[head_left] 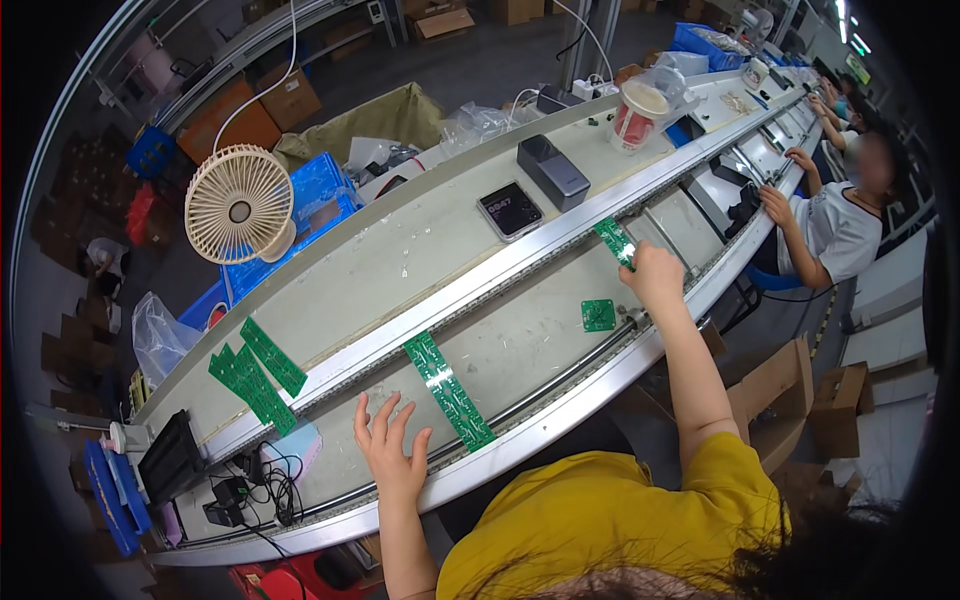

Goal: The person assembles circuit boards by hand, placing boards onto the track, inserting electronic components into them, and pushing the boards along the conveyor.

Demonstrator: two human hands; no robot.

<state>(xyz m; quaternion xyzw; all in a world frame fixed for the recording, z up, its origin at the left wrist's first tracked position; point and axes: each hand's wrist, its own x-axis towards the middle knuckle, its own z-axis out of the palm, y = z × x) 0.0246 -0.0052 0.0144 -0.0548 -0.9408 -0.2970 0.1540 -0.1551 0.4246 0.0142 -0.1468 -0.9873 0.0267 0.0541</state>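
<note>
My right hand (656, 276) is closed at the near end of a narrow green circuit board (613, 238), which lies by the far rail of the conveyor line. My fingers partly hide that end. A small square green circuit board (598, 315) lies on the line's bed, left of my right wrist. My left hand (392, 445) hovers open over the line, fingers spread and holding nothing. Just right of it, a long green circuit board (448, 392) spans the line from rail to rail. Several more long green circuit boards (250, 385) overlap on the far ledge at the left.
On the far shelf are a phone (510, 211), a dark grey box-shaped device (554, 172) and a cup (638, 115). A beige fan (240, 203) stands at the far edge. Black cables (283, 492) and a dark screen (170, 457) occupy the left end. A co-worker (835, 215) sits at the right.
</note>
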